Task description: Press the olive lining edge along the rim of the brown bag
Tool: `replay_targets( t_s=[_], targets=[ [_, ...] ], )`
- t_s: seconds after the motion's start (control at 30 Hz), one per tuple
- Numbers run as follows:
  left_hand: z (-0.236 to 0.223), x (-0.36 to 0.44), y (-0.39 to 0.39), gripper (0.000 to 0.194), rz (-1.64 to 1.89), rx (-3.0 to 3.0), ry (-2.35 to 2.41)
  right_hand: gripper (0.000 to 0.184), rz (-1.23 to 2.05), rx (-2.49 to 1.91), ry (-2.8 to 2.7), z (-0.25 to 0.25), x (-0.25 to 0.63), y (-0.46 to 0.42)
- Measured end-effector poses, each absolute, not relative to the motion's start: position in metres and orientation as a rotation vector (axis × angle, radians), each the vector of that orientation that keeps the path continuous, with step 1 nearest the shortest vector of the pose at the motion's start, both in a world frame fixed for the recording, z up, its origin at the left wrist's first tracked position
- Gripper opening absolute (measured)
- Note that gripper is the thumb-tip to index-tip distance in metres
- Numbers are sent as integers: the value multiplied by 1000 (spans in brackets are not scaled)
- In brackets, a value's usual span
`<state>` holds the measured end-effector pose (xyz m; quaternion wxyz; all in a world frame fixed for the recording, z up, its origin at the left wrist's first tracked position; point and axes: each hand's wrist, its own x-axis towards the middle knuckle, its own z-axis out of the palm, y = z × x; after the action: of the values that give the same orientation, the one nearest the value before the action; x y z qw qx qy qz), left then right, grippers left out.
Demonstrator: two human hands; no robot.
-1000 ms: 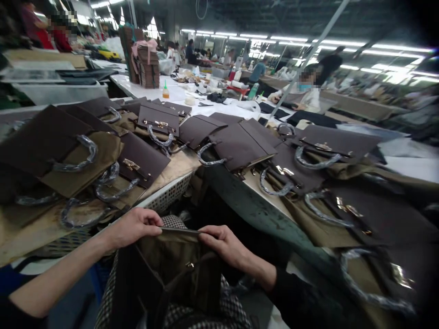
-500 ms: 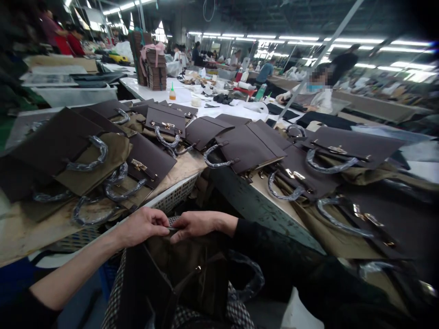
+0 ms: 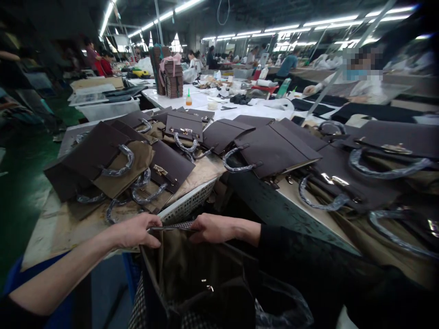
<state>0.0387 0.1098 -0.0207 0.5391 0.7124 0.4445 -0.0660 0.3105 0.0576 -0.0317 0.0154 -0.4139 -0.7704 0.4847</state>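
Firstly, the grip: left hand (image 3: 135, 230), thumb and fingers closed on one end of a thin rim; right hand (image 3: 214, 228), closed on the same rim farther along.
Item: dark bag (image 3: 202, 269), open-mouthed, olive lining showing, at the person's lap between the forearms; metal fitting (image 3: 210, 288) inside the opening; film-wrapped handle (image 3: 288, 315) low on the right.
Under it: black-and-white checked cloth (image 3: 137, 301).
Beyond: perforated crate (image 3: 192, 201); left counter (image 3: 41, 246) and right counter (image 3: 291, 194), each carrying similar bags with wrapped handles.
Farther off: orange-filled bottle (image 3: 189, 98); stack of brown pieces (image 3: 171, 80).

Risks, as I judge them from here: a loosened pinch would let the rim spring away; uneven pull could crease it; a shifting lap could tip the bag. One wrapped loop (image 3: 240, 169) juts over the gap between counters, where a raised forearm could snag it.
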Motion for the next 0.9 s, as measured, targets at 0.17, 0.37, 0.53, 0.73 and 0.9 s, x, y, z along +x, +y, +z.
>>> replay_targets(
  t_s=[0.17,0.37,0.53,0.73,0.9],
  targets=[
    [0,51,101,33,-137,1599,935,17,1473,-1357,-2443,6,328,60],
    [-12,64,88,30,-53,1367,812,36,1666,-1124,-2295,-12,353,53],
    [-42,71,90,32,44,1355,815,60,1846,-984,-2009,-54,355,56],
    [-55,70,96,32,98,1327,838,57,1780,-1023,-2028,-59,346,74],
    [-58,67,97,34,116,1346,896,37,1458,-999,-2128,-62,324,89]
  ],
)
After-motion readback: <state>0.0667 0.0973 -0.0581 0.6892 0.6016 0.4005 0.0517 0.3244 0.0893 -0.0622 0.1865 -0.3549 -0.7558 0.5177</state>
